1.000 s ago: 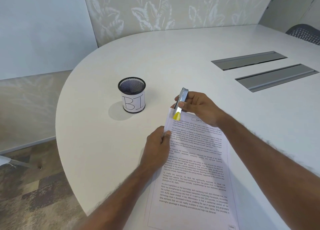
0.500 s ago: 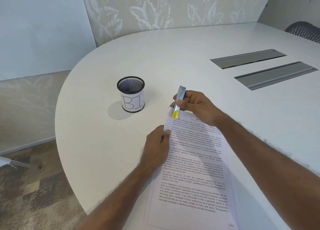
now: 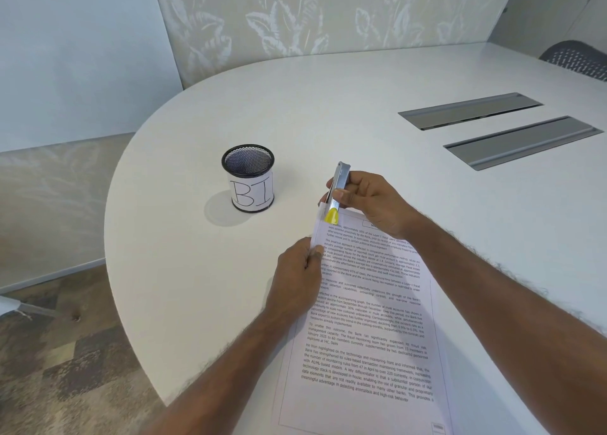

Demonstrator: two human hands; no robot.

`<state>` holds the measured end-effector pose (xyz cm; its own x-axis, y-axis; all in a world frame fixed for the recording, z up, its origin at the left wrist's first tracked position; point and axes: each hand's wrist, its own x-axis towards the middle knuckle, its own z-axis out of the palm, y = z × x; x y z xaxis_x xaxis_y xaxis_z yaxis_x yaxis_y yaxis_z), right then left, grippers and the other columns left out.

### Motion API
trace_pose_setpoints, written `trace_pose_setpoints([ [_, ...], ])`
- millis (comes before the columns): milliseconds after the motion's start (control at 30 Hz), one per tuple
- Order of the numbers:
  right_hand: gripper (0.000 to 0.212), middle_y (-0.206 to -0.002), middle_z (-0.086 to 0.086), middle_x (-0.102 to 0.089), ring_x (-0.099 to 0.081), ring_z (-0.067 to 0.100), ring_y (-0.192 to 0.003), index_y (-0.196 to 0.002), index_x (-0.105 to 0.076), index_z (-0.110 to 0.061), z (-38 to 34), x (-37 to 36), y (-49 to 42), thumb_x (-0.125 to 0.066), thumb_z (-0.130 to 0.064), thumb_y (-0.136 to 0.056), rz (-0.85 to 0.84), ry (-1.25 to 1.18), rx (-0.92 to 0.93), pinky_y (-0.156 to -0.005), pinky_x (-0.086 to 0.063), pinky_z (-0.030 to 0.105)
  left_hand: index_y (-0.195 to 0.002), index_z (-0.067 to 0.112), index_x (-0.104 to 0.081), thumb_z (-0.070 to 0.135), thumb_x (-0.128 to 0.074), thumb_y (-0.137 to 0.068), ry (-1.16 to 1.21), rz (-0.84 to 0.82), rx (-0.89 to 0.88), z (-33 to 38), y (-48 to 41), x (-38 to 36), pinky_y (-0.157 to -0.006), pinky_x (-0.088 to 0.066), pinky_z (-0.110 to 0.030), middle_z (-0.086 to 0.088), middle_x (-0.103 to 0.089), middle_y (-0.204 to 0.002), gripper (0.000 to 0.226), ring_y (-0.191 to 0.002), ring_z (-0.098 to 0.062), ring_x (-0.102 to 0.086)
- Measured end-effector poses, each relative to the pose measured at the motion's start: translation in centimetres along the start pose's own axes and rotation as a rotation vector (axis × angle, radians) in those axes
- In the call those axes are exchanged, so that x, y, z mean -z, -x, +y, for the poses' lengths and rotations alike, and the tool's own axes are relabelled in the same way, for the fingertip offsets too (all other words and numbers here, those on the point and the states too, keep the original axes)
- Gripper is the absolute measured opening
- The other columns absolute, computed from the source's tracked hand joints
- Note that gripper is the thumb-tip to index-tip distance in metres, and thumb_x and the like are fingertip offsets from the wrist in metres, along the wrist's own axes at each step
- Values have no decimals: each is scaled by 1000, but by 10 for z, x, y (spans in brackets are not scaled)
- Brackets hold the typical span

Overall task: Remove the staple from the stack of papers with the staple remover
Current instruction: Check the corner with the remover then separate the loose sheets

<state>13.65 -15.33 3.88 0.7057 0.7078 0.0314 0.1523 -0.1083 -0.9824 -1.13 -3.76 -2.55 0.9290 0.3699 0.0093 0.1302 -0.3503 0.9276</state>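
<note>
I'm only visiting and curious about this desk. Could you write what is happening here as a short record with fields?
Right hand: grips the staple remover, yellow tip down at the papers' top left corner
Left hand: pinches the left edge of the stack of papers
Staple: cannot be made out
Nearby: black mesh cup marked BI, upright, apart from the papers
Surface: white table with two grey slots

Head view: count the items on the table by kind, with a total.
mesh cup: 1
stack of papers: 1
staple remover, held in the right hand: 1
grey table hatches: 2
Total: 5
</note>
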Motion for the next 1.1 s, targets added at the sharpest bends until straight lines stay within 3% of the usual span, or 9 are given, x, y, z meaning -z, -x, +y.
trace_pose_setpoints([
  [167, 13, -97, 14, -71, -69, 12, -94, -110, -59, 1, -2, -2, 0, -55, -1, -97, 3, 22, 21, -86, -51, 19, -86, 2, -61, 18, -44, -106, -21, 7, 0, 0, -2, 1, -66, -51, -39, -17, -72, -85, 31, -73, -28, -64],
  [267, 13, -97, 16, -69, -69, 13, -91, -109, -56, 4, -2, -5, 2, -53, 3, -97, 4, 4, 45, -85, -51, 19, -80, 4, -58, 17, -44, -106, -39, 15, -8, 0, -2, 1, -61, -48, -38, -16, -70, -80, 32, -67, -23, -59],
  [367, 10, -91, 14, -70, -70, 13, -83, -106, -56, 3, -2, -8, 2, -54, 5, -96, 26, -7, 66, -83, -52, 20, -86, -3, -59, 18, -44, -105, -39, 21, 1, 1, -2, 1, -69, -51, -48, -23, -70, -86, 32, -69, -25, -58],
  [533, 11, -88, 16, -69, -71, 14, -76, -105, -57, 4, 0, -10, 2, -55, 7, -94, 67, -26, 74, -79, -53, 23, -73, 10, -54, 18, -44, -105, -50, 18, -5, 0, -1, 1, -61, -46, -36, -10, -68, -75, 34, -66, -20, -56],
  [767, 20, -103, 25, -70, -71, 30, -93, -114, -57, 7, -4, 3, 3, -55, 6, -94, -19, -92, 61, -89, -55, 34, -88, -6, -58, 20, -44, -105, -49, 18, 5, 1, -2, 3, -70, -52, -49, -24, -70, -89, 34, -82, -40, -65],
  [833, 17, -97, 20, -74, -72, 30, -90, -111, -59, 4, -10, 13, 2, -53, 5, -95, 64, -186, 122, -87, -55, 37, -88, -8, -56, 21, -44, -106, -41, 15, 10, 0, -2, 3, -65, -50, -46, -29, -69, -89, 36, -72, -38, -60],
  [900, 14, -90, 9, -77, -71, 29, -87, -105, -61, -5, -14, 27, -1, -52, 1, -97, 205, -265, 140, -90, -54, 41, -86, -10, -52, 20, -44, -106, -30, 13, 11, 0, -3, 2, -62, -42, -37, -32, -63, -83, 36, -67, -24, -50],
  [1000, 6, -79, 1, -72, -63, 27, -78, -98, -65, -11, -10, 52, -3, -61, -9, -95, 404, -55, 67, -84, -50, 41, -83, -10, -47, 19, -45, -105, -29, 6, 11, 0, -3, 3, -62, -37, -33, -21, -52, -72, 37, -68, -19, -45],
  [1100, 13, -79, 5, -66, -63, 24, -68, -92, -69, -9, 6, 73, 0, -70, -21, -89, 418, 591, -51, -69, -49, 33, -84, -8, -49, 21, -44, -105, -47, 0, 17, -2, -3, 3, -62, -37, -33, -15, -52, -72, 36, -68, -19, -45],
])
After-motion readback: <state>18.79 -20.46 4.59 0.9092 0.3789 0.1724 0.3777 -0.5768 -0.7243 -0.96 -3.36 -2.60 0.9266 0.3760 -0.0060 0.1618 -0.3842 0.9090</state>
